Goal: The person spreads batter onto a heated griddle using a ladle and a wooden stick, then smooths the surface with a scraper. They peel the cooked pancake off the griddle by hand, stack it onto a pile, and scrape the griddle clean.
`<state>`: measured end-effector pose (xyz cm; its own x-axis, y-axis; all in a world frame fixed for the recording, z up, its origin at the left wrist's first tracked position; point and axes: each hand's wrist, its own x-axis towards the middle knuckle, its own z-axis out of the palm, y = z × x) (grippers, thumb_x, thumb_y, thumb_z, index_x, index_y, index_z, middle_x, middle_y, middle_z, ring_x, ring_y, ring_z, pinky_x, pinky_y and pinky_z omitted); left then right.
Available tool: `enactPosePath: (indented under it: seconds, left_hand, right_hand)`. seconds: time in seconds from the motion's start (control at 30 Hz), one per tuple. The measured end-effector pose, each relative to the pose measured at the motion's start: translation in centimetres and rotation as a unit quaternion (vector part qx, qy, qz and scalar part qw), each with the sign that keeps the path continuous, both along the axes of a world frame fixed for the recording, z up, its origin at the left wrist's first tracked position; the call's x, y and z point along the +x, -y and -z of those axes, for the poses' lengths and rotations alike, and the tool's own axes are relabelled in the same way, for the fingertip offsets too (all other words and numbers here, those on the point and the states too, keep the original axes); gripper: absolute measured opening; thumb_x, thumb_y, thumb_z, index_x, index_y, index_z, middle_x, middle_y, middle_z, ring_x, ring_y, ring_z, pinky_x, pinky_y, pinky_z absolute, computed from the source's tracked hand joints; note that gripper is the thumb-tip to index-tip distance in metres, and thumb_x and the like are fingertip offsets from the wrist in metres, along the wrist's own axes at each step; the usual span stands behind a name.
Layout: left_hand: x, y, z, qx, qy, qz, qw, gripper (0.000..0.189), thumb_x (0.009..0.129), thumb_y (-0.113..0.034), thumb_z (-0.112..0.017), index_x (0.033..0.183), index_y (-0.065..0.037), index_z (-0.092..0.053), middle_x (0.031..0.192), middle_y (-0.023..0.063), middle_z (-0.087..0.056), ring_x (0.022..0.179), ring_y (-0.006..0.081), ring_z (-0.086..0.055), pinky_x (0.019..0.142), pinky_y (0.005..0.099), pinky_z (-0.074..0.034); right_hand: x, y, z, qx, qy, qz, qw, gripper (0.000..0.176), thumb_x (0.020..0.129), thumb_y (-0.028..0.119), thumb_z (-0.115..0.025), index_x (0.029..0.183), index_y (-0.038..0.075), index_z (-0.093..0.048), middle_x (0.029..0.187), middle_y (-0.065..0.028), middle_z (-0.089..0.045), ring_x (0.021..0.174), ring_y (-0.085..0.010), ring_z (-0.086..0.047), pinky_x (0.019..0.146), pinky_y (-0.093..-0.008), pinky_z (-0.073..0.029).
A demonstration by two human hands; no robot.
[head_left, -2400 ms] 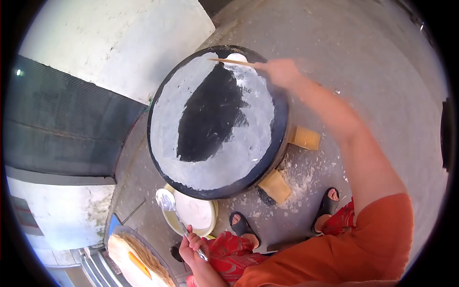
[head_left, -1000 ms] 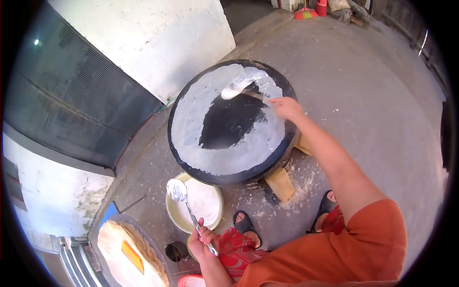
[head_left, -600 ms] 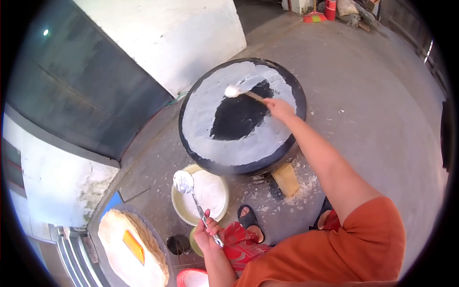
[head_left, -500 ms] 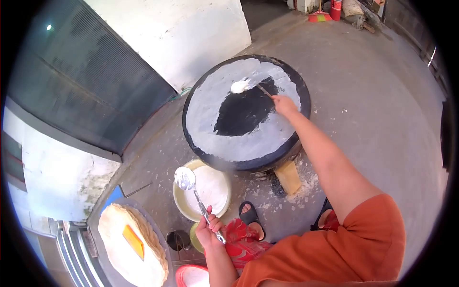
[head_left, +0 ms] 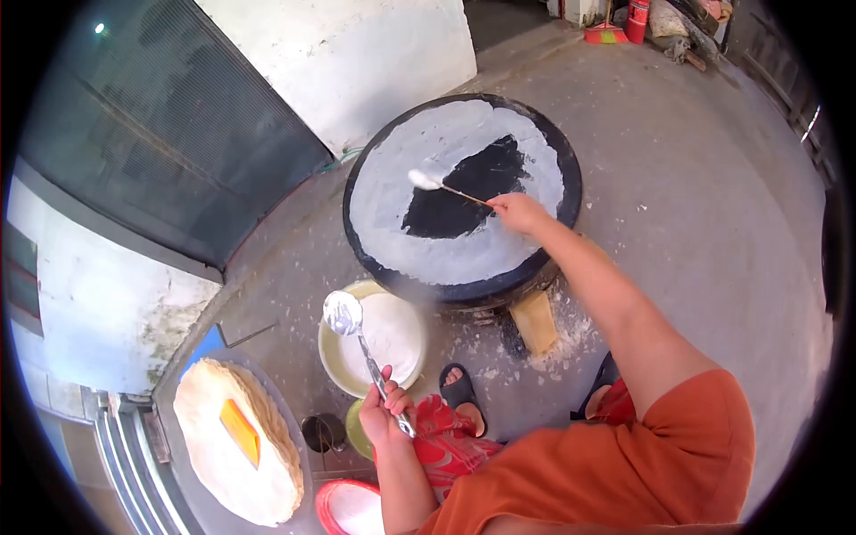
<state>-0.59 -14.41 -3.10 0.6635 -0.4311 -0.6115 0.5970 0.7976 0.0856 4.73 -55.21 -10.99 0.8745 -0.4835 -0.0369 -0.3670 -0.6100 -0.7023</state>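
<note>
My right hand [head_left: 522,215] is closed on the thin handle of a spreader [head_left: 467,195], whose end is coated in white batter. That end is over the left part of a large round black griddle [head_left: 504,160]. A wide ring of pale batter [head_left: 428,250] covers the griddle around a dark uncoated patch. Lower down, my left hand [head_left: 389,413] grips a metal ladle [head_left: 372,360] by its handle. The ladle's bowl is smeared with batter and hangs over the edge of a cream basin [head_left: 328,355] that holds white batter [head_left: 388,334].
At lower left is a stack of thin round flatbreads [head_left: 214,477] with an orange flat piece [head_left: 240,433] on top. A dark cup [head_left: 319,432], a green bowl [head_left: 358,437] and a red-rimmed container [head_left: 326,506] stand by my legs. A yellowish block [head_left: 534,322] sits below the griddle.
My right hand has drawn the spreader leftward and down across the griddle. The upper part of the dark patch has changed shape. My left hand still holds the ladle, almost unmoved.
</note>
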Motion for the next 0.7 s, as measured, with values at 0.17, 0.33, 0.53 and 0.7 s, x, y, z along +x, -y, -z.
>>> enactPosePath:
  seconds: [0.17, 0.33, 0.53, 0.7]
  left_hand:
    - [-0.3, 0.2, -0.1, 0.022, 0.013, 0.001, 1.000, 0.033, 0.089, -0.019, -0.031, 0.106, 0.006, -0.045, 0.069, 0.0074, -0.044, 0.047, 0.0114, -0.037, 0.039, 0.0219, -0.032]
    - [-0.4, -0.1, -0.1, 0.016, 0.014, 0.002, 1.000, 0.033, 0.090, -0.019, -0.030, 0.106, 0.006, -0.044, 0.069, 0.0073, -0.044, 0.047, 0.0117, -0.037, 0.039, 0.0221, -0.032]
    - [-0.5, 0.1, -0.2, 0.051, 0.022, 0.003, 0.998, 0.033, 0.090, -0.019, -0.030, 0.107, 0.006, -0.043, 0.069, 0.0074, -0.044, 0.047, 0.0115, -0.036, 0.039, 0.0222, -0.032]
    - [-0.3, 0.5, -0.4, 0.035, 0.019, 0.010, 0.999, 0.033, 0.090, -0.019, -0.029, 0.107, 0.006, -0.043, 0.068, 0.0073, -0.044, 0.046, 0.0114, -0.036, 0.039, 0.0221, -0.032]
  right_hand:
    - [-0.6, 0.6, -1.1, -0.008, -0.012, 0.076, 0.997, 0.023, 0.081, 0.018, -0.050, 0.101, 0.014, -0.061, 0.088, -0.0112, -0.062, 0.078, -0.0233, -0.059, 0.069, -0.0310, -0.045]
    - [-0.1, -1.1, -0.9, -0.027, -0.001, -0.057, 0.998, 0.024, 0.081, 0.018, -0.050, 0.103, 0.015, -0.060, 0.089, -0.0102, -0.062, 0.080, -0.0229, -0.059, 0.070, -0.0314, -0.046]
    - [-3.5, 2.0, -1.9, 0.000, -0.012, 0.084, 0.996, 0.026, 0.081, 0.020, -0.047, 0.102, 0.016, -0.060, 0.096, -0.0100, -0.060, 0.088, -0.0272, -0.057, 0.077, -0.0333, -0.044]
    - [-1.8, -3.6, 0.1, -0.021, 0.017, -0.064, 0.998, 0.026, 0.080, 0.019, -0.048, 0.103, 0.018, -0.060, 0.098, -0.0095, -0.060, 0.089, -0.0271, -0.056, 0.078, -0.0338, -0.044]
